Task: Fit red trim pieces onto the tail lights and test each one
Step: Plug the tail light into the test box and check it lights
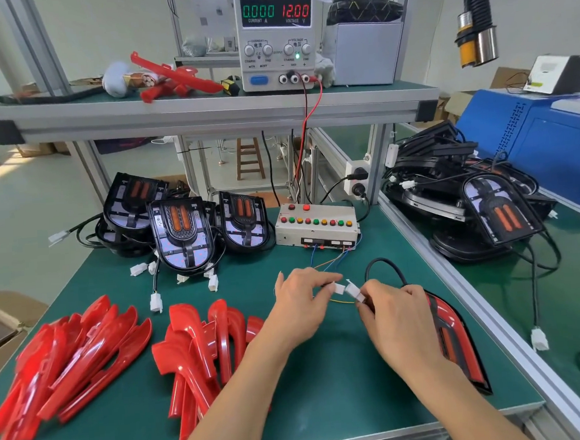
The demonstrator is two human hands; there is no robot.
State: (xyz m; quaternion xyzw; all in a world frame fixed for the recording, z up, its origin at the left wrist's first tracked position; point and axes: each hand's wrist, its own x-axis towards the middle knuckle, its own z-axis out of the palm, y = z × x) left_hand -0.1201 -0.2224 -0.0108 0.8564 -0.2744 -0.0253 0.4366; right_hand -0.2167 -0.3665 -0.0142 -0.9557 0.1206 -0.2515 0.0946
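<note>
On the green table (327, 382), both hands are working at the centre. The left hand (300, 308) is pinching a white plug (338, 288) in a closed grip; the right hand (396, 310) is pinching a second plug (354, 292) the same way, and the two plugs are sitting just apart, end to end. A black cable (386, 264) is looping from the right plug toward the trimmed light (456, 338), which is lying at 3 o'clock of the right hand, near the table's edge. At 9 o'clock of the hands, two heaps of red trims (85, 351) are lying side by side. Thin wires (333, 263) are running from the left plug up to the button box (316, 225) at 12 o'clock. At 11 o'clock, untrimmed lights (183, 234) are leaning in a cluster. More lights (469, 207) are piling up at 2 o'clock on the next table. Farthest, on the shelf (206, 115), the power supply (275, 35) is showing 0.000 and 12.00.
</note>
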